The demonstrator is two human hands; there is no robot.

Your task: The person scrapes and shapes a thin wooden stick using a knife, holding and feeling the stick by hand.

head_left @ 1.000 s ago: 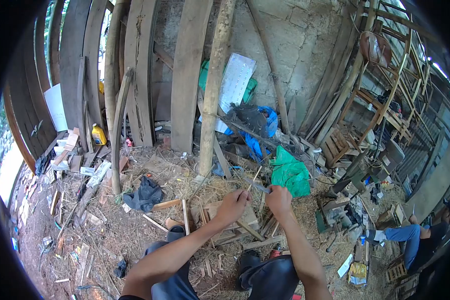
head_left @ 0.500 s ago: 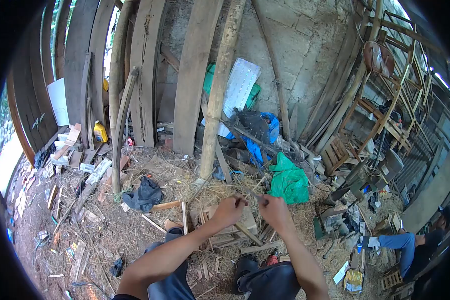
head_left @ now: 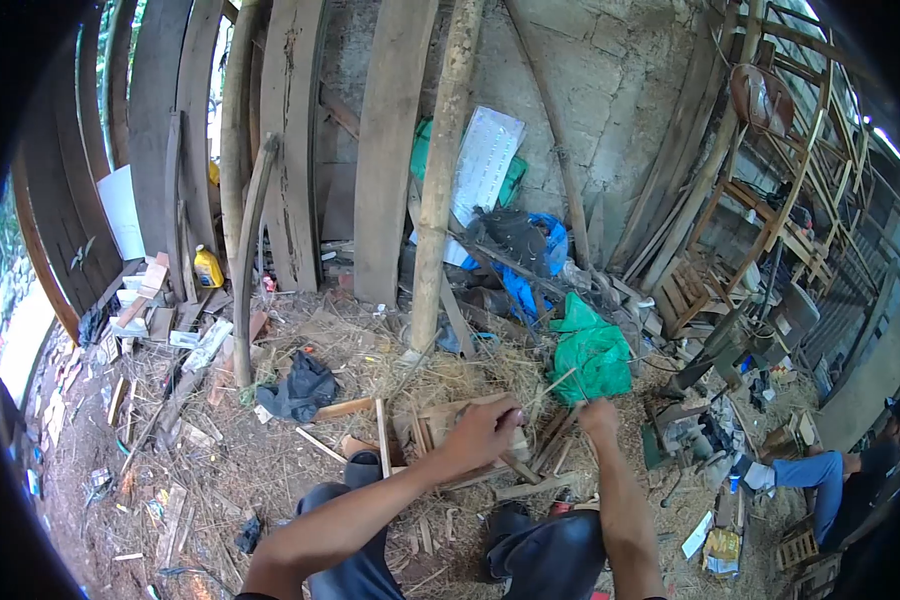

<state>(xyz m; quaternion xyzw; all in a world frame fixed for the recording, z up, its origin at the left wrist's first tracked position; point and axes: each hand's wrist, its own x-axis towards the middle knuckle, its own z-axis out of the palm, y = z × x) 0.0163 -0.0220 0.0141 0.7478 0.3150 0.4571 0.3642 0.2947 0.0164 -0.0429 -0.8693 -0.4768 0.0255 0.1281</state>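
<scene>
My left hand (head_left: 485, 432) is closed in a pinch in front of my knees. A thin pale stick (head_left: 560, 381) slants up to the right beyond its fingertips, and it seems to be held there. To the right, my right hand (head_left: 598, 424) is a fist with the thumb side up. A narrow dark blade, like a knife's, seems to stick out of it, small and blurred; the handle is hidden in the fingers. The two hands are apart. Below them, wood offcuts (head_left: 530, 490) lie on the straw-strewn ground.
A green plastic sack (head_left: 592, 350) lies just beyond my right hand. A bamboo post (head_left: 440, 200) stands ahead, and a dark cloth (head_left: 300, 388) lies to the left. At right are a metal machine (head_left: 725, 365), a wooden chair frame (head_left: 705, 285) and a seated person (head_left: 820, 490).
My hands have drawn apart from near touching. The right hand has moved right and slightly down, the left slightly right and down. The pale stick now shows between them. The view has shifted slightly.
</scene>
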